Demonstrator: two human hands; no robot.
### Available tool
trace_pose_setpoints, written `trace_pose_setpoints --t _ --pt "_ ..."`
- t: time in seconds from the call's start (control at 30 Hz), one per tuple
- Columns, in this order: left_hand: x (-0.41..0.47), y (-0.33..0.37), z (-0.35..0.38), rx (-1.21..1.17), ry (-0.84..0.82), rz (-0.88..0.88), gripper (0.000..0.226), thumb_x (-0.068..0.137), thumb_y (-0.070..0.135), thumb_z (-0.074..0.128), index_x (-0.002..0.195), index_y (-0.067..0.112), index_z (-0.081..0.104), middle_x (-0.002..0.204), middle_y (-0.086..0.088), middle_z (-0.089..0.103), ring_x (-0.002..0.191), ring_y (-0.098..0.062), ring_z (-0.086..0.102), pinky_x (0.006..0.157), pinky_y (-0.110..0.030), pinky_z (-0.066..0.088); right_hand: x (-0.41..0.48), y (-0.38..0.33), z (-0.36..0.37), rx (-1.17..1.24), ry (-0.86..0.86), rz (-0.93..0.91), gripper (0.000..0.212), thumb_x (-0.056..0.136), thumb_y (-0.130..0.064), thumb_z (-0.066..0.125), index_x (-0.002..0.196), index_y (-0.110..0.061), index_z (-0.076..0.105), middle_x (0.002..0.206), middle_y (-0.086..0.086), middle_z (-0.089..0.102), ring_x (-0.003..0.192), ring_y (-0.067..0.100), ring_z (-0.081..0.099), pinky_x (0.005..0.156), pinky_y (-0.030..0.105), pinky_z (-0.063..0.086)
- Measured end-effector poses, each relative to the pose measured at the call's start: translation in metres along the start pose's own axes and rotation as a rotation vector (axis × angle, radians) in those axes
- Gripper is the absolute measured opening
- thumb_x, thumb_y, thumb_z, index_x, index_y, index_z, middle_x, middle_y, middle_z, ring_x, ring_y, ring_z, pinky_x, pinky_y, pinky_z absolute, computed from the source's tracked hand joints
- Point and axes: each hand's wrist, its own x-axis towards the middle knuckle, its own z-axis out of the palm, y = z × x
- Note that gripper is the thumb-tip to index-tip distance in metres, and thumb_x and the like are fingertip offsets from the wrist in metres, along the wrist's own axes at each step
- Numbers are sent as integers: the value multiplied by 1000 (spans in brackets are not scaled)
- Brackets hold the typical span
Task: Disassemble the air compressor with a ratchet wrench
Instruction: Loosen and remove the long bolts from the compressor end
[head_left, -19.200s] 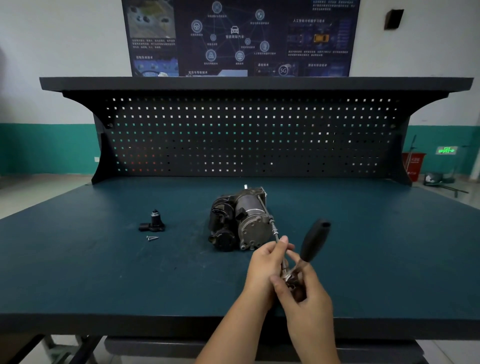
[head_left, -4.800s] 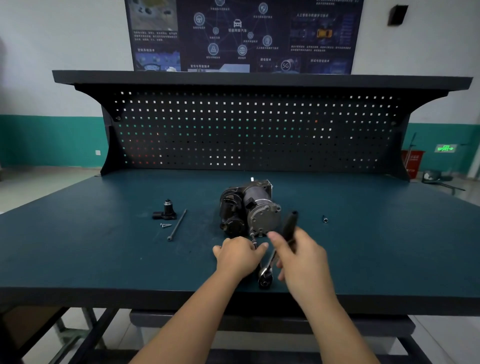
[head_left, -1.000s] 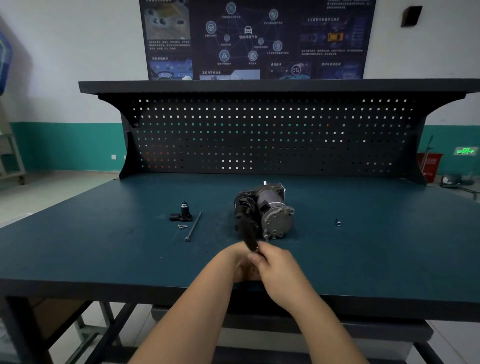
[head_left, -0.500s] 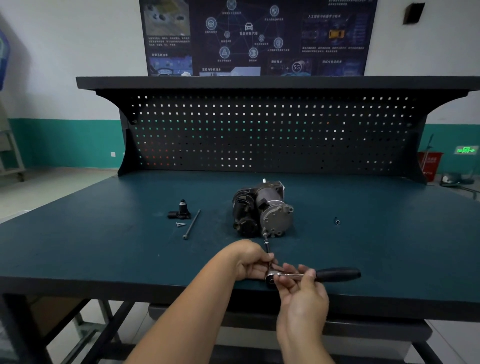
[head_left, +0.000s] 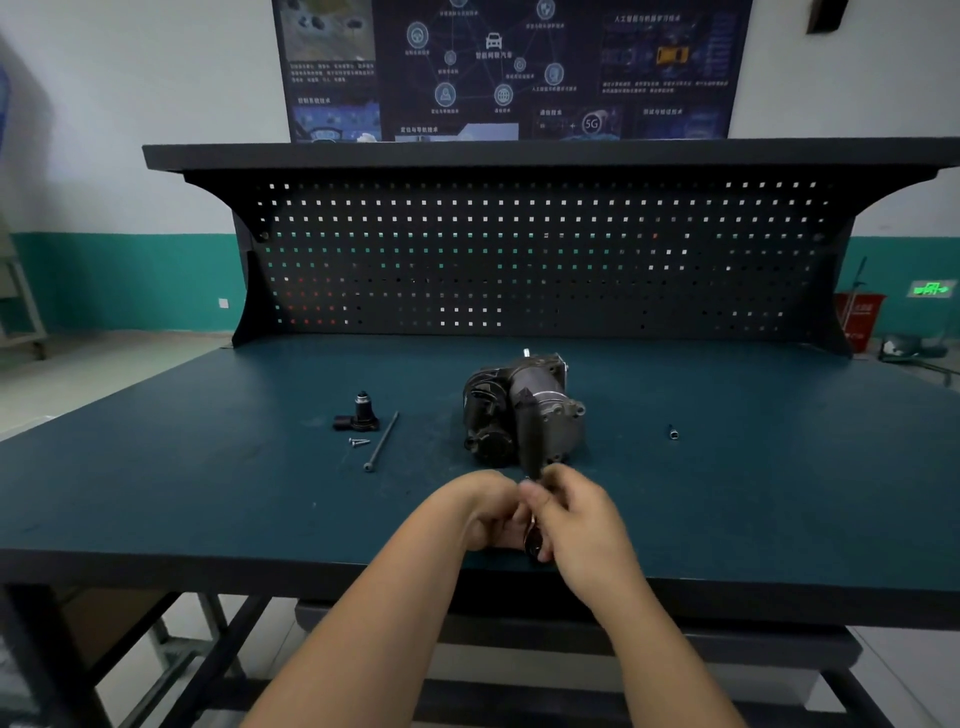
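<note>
Workbench (head_left: 208, 493): dark teal top, carrying everything listed here. Pegboard (head_left: 545, 260): black back panel, upright behind the top, nothing seen hanging on it. Air compressor (head_left: 485, 410): grey and black body lying mid-bench, its round end cover facing the person, and straight ahead of both hands and near them. Right hand (head_left: 579, 512): at the near edge of the bench, fingers and thumb closed on the shank of the tool just above its head. Left hand (head_left: 480, 512): touching the right hand on its inner side, fingers curled in toward the tool's head; what they enclose is hidden, so its grip cannot be told. Ratchet wrench (head_left: 530, 436): chrome head down between the two hands, black handle rising up and away so that it overlaps the compressor's front. Its long axis runs from the hands toward the compressor, roughly in line with the body. Whatever joins head to compressor is hidden. Judged: a loosening stroke in hand, and the next swing must carry the handle sideways across that line; the right hand is the one placed to drive it. Long bolt (head_left: 382, 441): loose, left of the compressor and apart from it. Black fitting (head_left: 359, 415): just beyond the bolt's left side. Small screw (head_left: 359, 442): beside the fitting. Small socket-like piece (head_left: 674, 432): alone, well right of the compressor.
</note>
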Motion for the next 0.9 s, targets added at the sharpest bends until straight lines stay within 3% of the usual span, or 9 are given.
trace_pose_setpoints --t 0.1,0.23,0.3,0.37,0.5,0.6,0.73,0.8,0.9 --pt "2 0 0 -78 -33 -29 36 98 0 35 68 5 54 49 -4 62 42 -11 62 48 -19 53 -12 15 12 483 364 110 26 99 -13 42 75 -7 51 63 8 59 38 7 42 46 24 43" --pt "1 1 3 -119 -17 -32 29 101 8 35 80 3 53 52 -3 65 45 -9 64 49 -19 53 -19 18 24 1017 651 310 29 102 -19 36 79 -7 49 67 11 59 35 4 42 40 17 43" --pt "2 0 3 -116 2 -31 27 101 8 36 80 4 53 53 -2 65 45 -8 63 48 -19 53 -16 18 25 857 610 270 30 102 -20 35 79 -9 49 65 9 60 36 4 41 39 17 39" --pt "2 -1 3 -100 10 -35 31 99 4 37 74 7 54 51 -1 62 42 -7 61 46 -18 53 -12 17 21 426 478 126 29 101 -20 37 76 -12 50 64 5 60 43 7 46 45 21 39" --pt "1 -3 0 -75 61 16 37 88 -8 34 59 10 48 39 2 52 39 -9 52 40 -16 47 2 3 7 -344 -103 -136 13 96 -25 48 88 -22 58 79 -2 64 73 14 58 64 31 44" --pt "0 -5 -2 -79 52 28 35 92 -3 34 65 11 52 43 3 60 39 -6 59 40 -15 46 13 -8 4 -457 -246 -135 23 94 -29 52 71 -32 52 71 -12 57 65 0 54 53 15 37" --pt "1 -2 2 -62 3 10 49 92 -2 28 54 9 58 43 -1 59 39 -8 58 45 -17 50 12 -7 -5 -169 -157 1 30 94 -22 54 64 -22 54 55 -5 60 36 2 47 43 16 38" --pt "2 -4 1 -66 -4 6 58 93 -4 27 46 9 58 43 -2 59 38 -9 58 43 -18 49 2 2 1 112 54 39 28 96 -17 50 69 -12 56 57 0 63 36 8 44 45 24 41" --pt "1 -2 2 -146 -18 -8 33 99 0 34 74 5 55 49 -1 64 42 -8 62 45 -19 51 -14 14 22 670 506 196 30 100 -16 40 74 -8 52 62 9 59 35 4 41 39 18 37"
